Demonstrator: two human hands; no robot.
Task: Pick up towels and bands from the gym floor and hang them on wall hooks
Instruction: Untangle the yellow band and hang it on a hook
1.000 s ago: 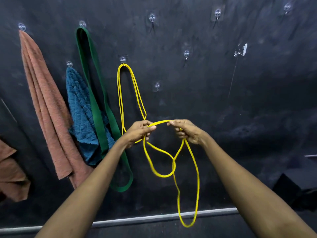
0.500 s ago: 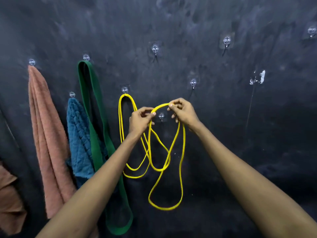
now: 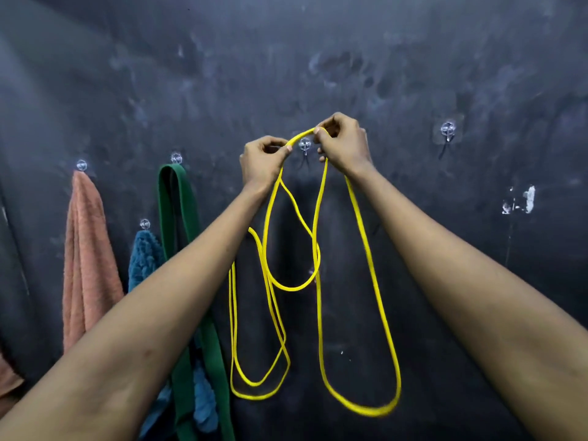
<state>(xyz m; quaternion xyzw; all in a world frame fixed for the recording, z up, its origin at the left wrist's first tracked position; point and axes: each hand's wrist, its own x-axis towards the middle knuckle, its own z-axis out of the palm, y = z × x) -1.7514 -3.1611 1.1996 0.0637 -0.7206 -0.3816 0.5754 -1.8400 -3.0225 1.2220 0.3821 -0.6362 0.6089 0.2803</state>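
Note:
Both my hands are raised against a dark wall, holding a thin yellow band by its top. My left hand pinches it on the left, my right hand pinches it on the right. The short stretch between them arches just above a clear wall hook. The band's loops dangle below my wrists. A second thin yellow band hangs behind my left forearm; its hook is hidden.
To the left hang a green band, a blue towel and a salmon towel, each from a clear hook. A bare hook sits right of my hands. White residue marks the wall further right.
Both hands have lifted the yellow band up and to the right, from beside a lower hook to the higher hook. The view has tilted upward.

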